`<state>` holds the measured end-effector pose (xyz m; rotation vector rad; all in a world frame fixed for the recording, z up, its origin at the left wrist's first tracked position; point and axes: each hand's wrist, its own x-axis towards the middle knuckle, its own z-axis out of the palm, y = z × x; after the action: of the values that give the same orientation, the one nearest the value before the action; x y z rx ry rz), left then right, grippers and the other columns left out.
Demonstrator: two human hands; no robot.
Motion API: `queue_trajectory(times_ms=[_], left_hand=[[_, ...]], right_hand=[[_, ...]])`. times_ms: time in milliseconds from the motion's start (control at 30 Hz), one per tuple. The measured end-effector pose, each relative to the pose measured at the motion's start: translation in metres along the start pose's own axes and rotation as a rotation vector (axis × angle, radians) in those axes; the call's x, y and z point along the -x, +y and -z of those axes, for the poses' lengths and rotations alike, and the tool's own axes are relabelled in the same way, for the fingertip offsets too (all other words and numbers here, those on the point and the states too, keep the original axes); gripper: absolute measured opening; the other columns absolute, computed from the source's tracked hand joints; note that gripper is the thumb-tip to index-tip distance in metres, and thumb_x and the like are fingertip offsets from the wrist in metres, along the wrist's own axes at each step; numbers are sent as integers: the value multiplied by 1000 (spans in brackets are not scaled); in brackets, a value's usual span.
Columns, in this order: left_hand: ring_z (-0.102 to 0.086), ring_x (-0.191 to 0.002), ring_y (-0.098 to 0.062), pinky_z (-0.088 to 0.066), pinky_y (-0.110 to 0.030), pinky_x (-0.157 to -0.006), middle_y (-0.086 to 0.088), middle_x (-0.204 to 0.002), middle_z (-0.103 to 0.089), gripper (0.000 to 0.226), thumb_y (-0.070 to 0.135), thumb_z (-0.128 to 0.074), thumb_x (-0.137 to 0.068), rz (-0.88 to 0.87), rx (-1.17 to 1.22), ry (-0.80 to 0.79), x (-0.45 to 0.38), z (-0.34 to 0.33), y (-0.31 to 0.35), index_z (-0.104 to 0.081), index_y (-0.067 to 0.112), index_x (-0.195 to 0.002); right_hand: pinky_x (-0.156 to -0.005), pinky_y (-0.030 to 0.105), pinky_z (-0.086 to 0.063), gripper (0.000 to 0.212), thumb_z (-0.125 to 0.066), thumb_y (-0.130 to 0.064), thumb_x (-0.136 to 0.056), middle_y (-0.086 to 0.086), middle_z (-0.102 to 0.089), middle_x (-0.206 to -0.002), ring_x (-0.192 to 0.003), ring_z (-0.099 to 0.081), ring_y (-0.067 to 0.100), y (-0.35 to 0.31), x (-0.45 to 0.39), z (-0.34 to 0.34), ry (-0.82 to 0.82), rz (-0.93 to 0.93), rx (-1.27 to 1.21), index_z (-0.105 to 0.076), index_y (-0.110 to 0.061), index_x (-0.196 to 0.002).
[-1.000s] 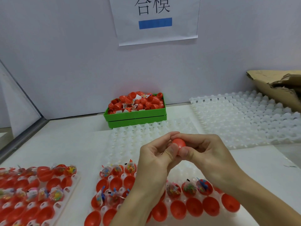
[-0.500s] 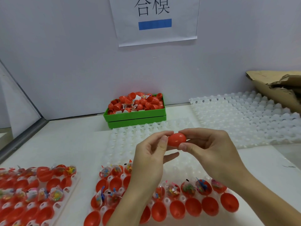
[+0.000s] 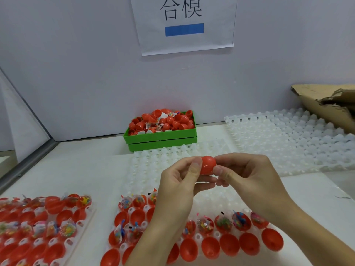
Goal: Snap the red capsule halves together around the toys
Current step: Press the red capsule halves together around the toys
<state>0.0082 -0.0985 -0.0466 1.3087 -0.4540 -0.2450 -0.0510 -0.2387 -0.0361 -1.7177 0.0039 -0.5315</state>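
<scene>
A closed red capsule (image 3: 208,165) is held above the white tray (image 3: 172,162) in the middle of the table. My left hand (image 3: 182,181) pinches its left end between thumb and forefinger. My right hand (image 3: 247,175) pinches its right end the same way. Below my hands, the tray's near rows hold open red capsule halves (image 3: 229,244), some empty and some with small bagged toys (image 3: 223,223) inside.
A second tray of red halves and toys (image 3: 44,223) lies at the near left. A green bin (image 3: 161,139) heaped with red capsules stands against the back wall. Bare white trays (image 3: 288,139) and a torn cardboard box (image 3: 330,104) fill the right side.
The capsule rose out from between my pressed-together hands. Both hands lifted slightly and spread apart, so the capsule now shows between my fingertips.
</scene>
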Motion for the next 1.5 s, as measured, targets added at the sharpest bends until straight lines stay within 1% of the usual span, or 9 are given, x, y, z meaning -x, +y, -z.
queue_trajectory(times_ms=[233,433,567,733,867,1000,1233,1333,1500], left_hand=[[-72,-88,-15,-59,-24,-70,3,-91,-75,14,18,-74,-84,-119,-158,65,2,0,3,-71,19,-98],[-67,-95,-8,-53,-13,-70,10,-94,-72,26,6,-78,-80,-202,-253,94,4,0,3,-69,24,-96],[-68,-98,-7,-56,-17,-73,12,-97,-73,26,9,-74,-86,-196,-272,81,4,1,2,-70,29,-102],[-75,-85,-23,-59,-24,-73,-7,-89,-77,17,23,-60,-93,-78,-47,61,4,-4,5,-69,17,-106],[-76,-82,-30,-59,-24,-69,-17,-83,-75,42,37,-65,-78,47,152,86,3,-5,7,-62,6,-106],[-75,-83,-26,-59,-23,-69,-18,-84,-75,45,34,-63,-80,71,233,70,3,-4,7,-59,-1,-108],[-74,-86,-31,-58,-28,-67,-19,-92,-75,37,36,-62,-83,46,156,-78,6,-7,7,-57,17,-115],[-74,-86,-30,-58,-28,-66,-16,-91,-76,31,34,-63,-84,28,86,-102,6,-7,7,-60,19,-110],[-74,-83,-24,-57,-27,-64,-9,-91,-77,27,40,-61,-84,-5,-41,-80,6,-3,7,-63,24,-105]], right_hand=[[-64,20,-56,18,-67,-6,-90,1,-76,-80,-70,-73,16,4,-1,2,7,-15,-8,-73,-20,-98],[-61,19,-55,14,-67,-7,-89,0,-77,-79,-70,-74,15,3,-2,1,5,-23,-52,-74,-17,-95],[-62,19,-55,15,-68,-6,-89,1,-76,-80,-70,-74,15,4,-1,1,15,-6,-53,-74,-18,-95],[-62,17,-53,24,-69,0,-87,1,-74,-81,-72,-70,11,3,1,1,47,69,-86,-75,-21,-96],[-65,20,-54,25,-71,-3,-85,0,-71,-81,-78,-69,10,3,2,1,48,96,-58,-76,-25,-94],[-68,29,-56,27,-79,-7,-77,-2,-71,-87,-86,-66,16,1,3,-1,23,118,-15,-76,-28,-94],[-76,21,-56,34,-66,4,-88,-9,-76,-93,-92,-71,11,3,2,-2,93,131,0,-75,-27,-97],[-70,12,-52,35,-64,5,-89,-10,-77,-91,-86,-71,7,3,1,-2,101,121,-10,-75,-27,-98],[-64,15,-53,28,-68,-2,-86,-9,-76,-91,-77,-69,6,1,1,-3,121,121,-54,-73,-27,-98]])
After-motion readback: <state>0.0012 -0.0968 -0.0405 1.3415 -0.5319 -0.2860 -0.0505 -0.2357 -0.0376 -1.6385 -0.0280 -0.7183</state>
